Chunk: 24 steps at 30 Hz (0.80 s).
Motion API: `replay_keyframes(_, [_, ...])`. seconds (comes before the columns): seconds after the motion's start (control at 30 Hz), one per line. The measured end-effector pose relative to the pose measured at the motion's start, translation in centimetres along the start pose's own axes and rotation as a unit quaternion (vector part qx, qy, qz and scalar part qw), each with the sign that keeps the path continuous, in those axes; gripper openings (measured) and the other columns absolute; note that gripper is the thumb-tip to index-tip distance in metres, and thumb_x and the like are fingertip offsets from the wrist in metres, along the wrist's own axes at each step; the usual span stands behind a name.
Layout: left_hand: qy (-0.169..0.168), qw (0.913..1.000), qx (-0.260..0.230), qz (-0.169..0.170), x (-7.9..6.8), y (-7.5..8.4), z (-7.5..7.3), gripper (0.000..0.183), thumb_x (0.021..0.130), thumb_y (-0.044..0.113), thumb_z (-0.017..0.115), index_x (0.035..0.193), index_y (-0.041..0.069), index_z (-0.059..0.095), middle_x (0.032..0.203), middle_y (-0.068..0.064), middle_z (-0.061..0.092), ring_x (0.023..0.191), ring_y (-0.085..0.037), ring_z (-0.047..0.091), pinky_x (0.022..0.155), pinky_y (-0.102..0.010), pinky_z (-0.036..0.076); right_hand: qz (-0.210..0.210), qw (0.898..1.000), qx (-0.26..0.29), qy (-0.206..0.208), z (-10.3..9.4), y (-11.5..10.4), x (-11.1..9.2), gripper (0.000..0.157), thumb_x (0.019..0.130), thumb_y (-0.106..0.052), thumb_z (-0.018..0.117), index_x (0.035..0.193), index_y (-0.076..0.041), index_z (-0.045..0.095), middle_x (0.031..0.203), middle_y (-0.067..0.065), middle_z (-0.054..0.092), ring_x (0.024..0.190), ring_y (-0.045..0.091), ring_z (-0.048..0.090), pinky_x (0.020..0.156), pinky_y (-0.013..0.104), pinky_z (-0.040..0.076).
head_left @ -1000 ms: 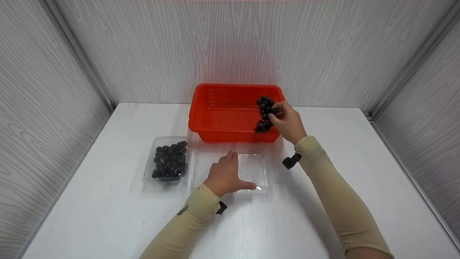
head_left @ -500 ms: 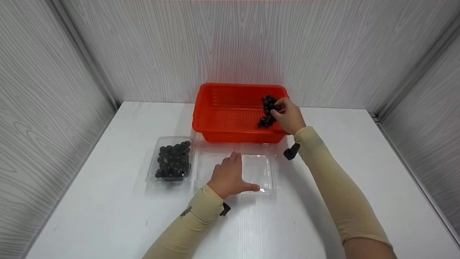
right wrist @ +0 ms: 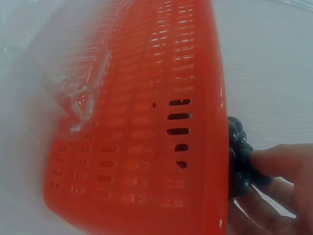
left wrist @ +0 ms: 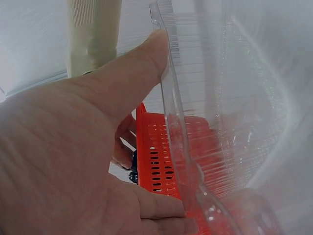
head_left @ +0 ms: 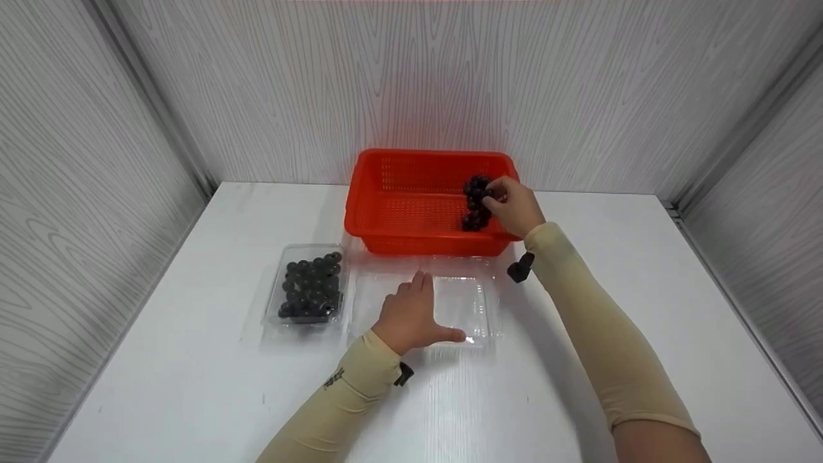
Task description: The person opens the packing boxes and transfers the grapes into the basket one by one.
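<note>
My right hand (head_left: 517, 209) pinches a bunch of dark grapes (head_left: 476, 204) between thumb and fingers, at the right end of the red plastic basket (head_left: 418, 244). In the right wrist view, the grapes (right wrist: 239, 164) show just past the basket's rim, and the lower fingers are partly hidden behind it. My left hand (head_left: 408, 318) lies spread over a clear plastic box (head_left: 458, 299) in front of the basket. Seen from the left wrist, its straight thumb and fingers touch the box's rim (left wrist: 177, 117).
Left of that box stands another clear plastic box (head_left: 275, 289) with dark grapes (head_left: 312, 286) inside. The white table (head_left: 161, 360) meets a pale wood-grain wall (head_left: 283, 96) behind the basket, and side walls rise at left and right.
The grapes have shifted slightly away from the basket's front rim, still in my right hand. My left hand keeps its place at the box. The head view has swung a little.
</note>
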State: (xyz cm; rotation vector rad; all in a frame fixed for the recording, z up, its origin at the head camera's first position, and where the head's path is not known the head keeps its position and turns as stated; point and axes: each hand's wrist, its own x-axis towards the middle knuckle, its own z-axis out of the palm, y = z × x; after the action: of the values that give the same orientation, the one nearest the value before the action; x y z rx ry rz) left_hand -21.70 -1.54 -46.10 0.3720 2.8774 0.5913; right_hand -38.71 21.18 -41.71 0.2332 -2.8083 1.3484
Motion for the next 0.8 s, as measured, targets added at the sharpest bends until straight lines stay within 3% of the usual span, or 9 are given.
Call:
replay_keyframes(0.13, [-0.001,1.0,-0.006,0.001,0.0,0.0,0.0,0.126,0.071,0.067,0.084,0.16,0.0,0.028,0.16,-0.016,0.04,0.13,-0.036,0.054,0.107,-0.053,0.048,-0.013,1.0,-0.003,0.001,0.0,0.1,-0.2,0.03,0.103,-0.016,0.062,0.132,-0.005,0.059,0.124,0.014,0.063,0.112,0.029,0.059,0.103,0.045,0.051])
replay_keyframes(0.27, [-0.001,0.9999,-0.012,0.002,-0.1,0.0,-0.1,0.125,0.071,0.066,0.085,0.16,-0.001,0.028,0.158,-0.017,0.041,0.129,-0.036,0.054,0.106,-0.053,0.048,-0.046,0.998,0.02,0.027,0.3,-0.4,-1.1,0.029,0.102,-0.014,0.061,0.129,-0.002,0.058,0.121,0.014,0.062,0.113,0.027,0.058,0.105,0.043,0.049])
replay_keyframes(0.5, [0.002,1.0,0.0,0.008,0.1,-0.4,-0.3,0.124,0.073,0.068,0.083,0.16,-0.002,0.028,0.162,-0.018,0.037,0.133,-0.037,0.051,0.106,-0.055,0.048,-0.152,0.985,0.047,0.063,1.5,-1.9,-5.7,0.019,0.1,-0.007,0.061,0.118,-0.001,0.061,0.116,0.013,0.064,0.11,0.023,0.062,0.101,0.041,0.053])
replay_keyframes(0.63, [0.003,0.9999,-0.001,0.017,0.4,-0.7,-0.4,0.124,0.075,0.067,0.081,0.16,-0.004,0.025,0.165,-0.019,0.032,0.137,-0.039,0.047,0.107,-0.057,0.047,-0.202,0.978,-0.02,0.051,2.0,-2.3,-8.8,0.02,0.098,-0.007,0.065,0.118,-0.003,0.063,0.114,0.009,0.065,0.11,0.022,0.064,0.1,0.04,0.054])
replay_keyframes(0.8, [0.015,0.9995,0.003,0.026,0.6,-1.0,-0.6,0.12,0.075,0.065,0.083,0.158,-0.005,0.031,0.16,-0.019,0.039,0.13,-0.039,0.053,0.105,-0.055,0.049,-0.238,0.964,-0.112,-0.03,3.2,-2.1,-12.0,0.019,0.097,-0.01,0.07,0.115,-0.009,0.064,0.11,0.007,0.067,0.102,0.022,0.065,0.095,0.04,0.056])
